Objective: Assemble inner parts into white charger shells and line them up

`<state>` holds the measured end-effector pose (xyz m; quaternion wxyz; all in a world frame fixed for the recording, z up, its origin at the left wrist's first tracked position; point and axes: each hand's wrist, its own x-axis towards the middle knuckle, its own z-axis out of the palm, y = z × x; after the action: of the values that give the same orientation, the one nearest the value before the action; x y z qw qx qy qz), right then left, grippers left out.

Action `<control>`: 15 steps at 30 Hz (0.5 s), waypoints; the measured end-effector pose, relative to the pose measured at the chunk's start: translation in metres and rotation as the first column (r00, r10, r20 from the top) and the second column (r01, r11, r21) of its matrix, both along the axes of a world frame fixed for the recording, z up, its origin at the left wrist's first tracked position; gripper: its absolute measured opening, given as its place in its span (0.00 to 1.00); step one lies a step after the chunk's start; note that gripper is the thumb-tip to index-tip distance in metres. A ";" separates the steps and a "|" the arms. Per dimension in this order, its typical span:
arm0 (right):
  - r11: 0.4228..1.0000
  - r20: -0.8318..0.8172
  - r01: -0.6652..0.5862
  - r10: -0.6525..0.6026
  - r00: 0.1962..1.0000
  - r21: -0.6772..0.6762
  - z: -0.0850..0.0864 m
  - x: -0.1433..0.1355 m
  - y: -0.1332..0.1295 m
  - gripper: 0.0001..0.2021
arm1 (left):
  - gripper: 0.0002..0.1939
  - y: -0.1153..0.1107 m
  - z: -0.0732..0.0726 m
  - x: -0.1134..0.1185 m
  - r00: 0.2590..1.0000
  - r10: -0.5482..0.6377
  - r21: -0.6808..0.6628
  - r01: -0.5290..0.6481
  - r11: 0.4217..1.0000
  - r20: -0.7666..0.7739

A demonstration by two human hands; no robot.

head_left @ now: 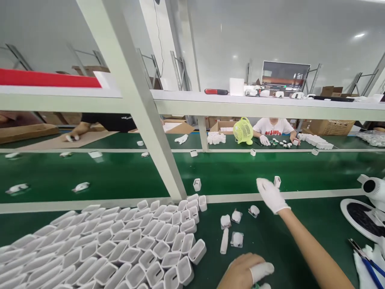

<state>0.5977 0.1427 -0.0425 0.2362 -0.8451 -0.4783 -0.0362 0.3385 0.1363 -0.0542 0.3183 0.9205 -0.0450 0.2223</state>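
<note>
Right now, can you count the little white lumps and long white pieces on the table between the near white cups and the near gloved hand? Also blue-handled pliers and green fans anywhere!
Little white lumps: 4
Long white piece: 1
Blue-handled pliers: 1
Green fan: 1
Total: 7

So the right forearm [313, 247] comes in bare from the lower right corner, slanting up and left, pretty well stretched out. White glove [278, 202] starts around the wrist [284, 210]. The right hand [270, 195] sits right of center, back of it facing up, fingers close together and aimed at the upper left; can't really make out the thumb or how tight the grip is.

Left hand [245, 272] is way down at the bottom edge, just right of the middle, bare knuckles up, fingers bent and pointing right, with a white finger cover [261, 271] on one. Its wrist is cut off by the frame.
</note>
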 end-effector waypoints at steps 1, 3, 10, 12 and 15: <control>0.996 -0.035 -0.076 0.074 0.997 -0.042 -0.010 -0.011 -0.005 0.24 | 0.14 0.002 0.005 -0.005 0.998 -0.013 0.043 0.011 0.999 0.064; 0.975 -0.100 -0.191 0.180 0.979 -0.114 -0.029 -0.029 -0.016 0.23 | 0.15 0.007 0.020 -0.024 0.988 0.064 0.058 -0.073 0.996 0.144; 0.977 -0.247 -0.152 0.112 0.963 -0.149 -0.031 -0.022 -0.048 0.29 | 0.14 0.017 0.037 -0.109 0.604 0.701 -0.004 -0.757 0.654 0.378; 0.975 -0.244 -0.129 0.082 0.966 -0.181 -0.026 -0.020 -0.052 0.27 | 0.14 0.017 0.025 -0.119 0.529 0.759 0.187 -0.847 0.497 0.379; 0.963 -0.211 -0.147 0.100 0.972 -0.225 -0.025 -0.029 -0.052 0.24 | 0.09 0.016 0.009 -0.121 0.494 0.818 0.472 -0.820 0.324 0.296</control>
<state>0.5683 0.0906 -0.0670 0.1811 -0.8351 -0.5052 0.1206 0.2178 0.1519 -0.0450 -0.1209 0.8638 0.3612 0.3297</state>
